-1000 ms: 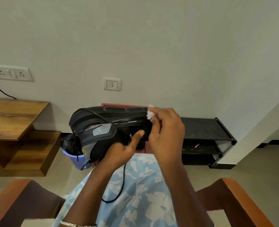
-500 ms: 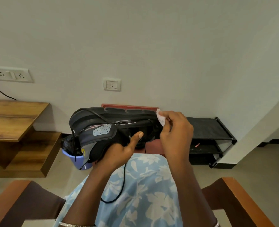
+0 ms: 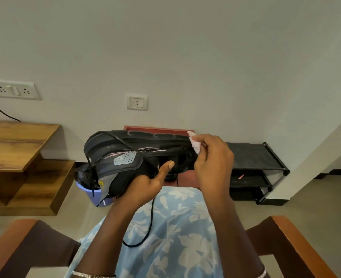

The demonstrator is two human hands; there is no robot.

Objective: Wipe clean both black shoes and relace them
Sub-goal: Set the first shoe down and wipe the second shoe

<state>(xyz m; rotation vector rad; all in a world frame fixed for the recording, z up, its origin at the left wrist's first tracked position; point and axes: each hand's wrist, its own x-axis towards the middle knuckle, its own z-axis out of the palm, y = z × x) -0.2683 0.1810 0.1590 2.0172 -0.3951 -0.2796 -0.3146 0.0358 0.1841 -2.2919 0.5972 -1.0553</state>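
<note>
A black and grey shoe (image 3: 125, 155) lies on its side in the air above my lap, sole edge up, toe to the right. My left hand (image 3: 147, 183) grips it from below, thumb pressed on the upper. My right hand (image 3: 211, 163) pinches a small white wipe (image 3: 194, 144) against the shoe's right end near the sole. A black lace (image 3: 149, 223) hangs loose from the shoe down over my lap, and another loop crosses the heel at the left. I see only one shoe.
A lilac bucket (image 3: 97, 195) with dark stuff in it stands on the floor under the shoe's heel. A wooden stepped table (image 3: 15, 149) is at the left, a black shoe rack (image 3: 255, 169) at the right by the wall. Wooden chair arms (image 3: 298, 249) flank my lap.
My right hand slid the wipe to the right along the shoe's top edge, from the middle to the toe end. The left hand and shoe stayed put.
</note>
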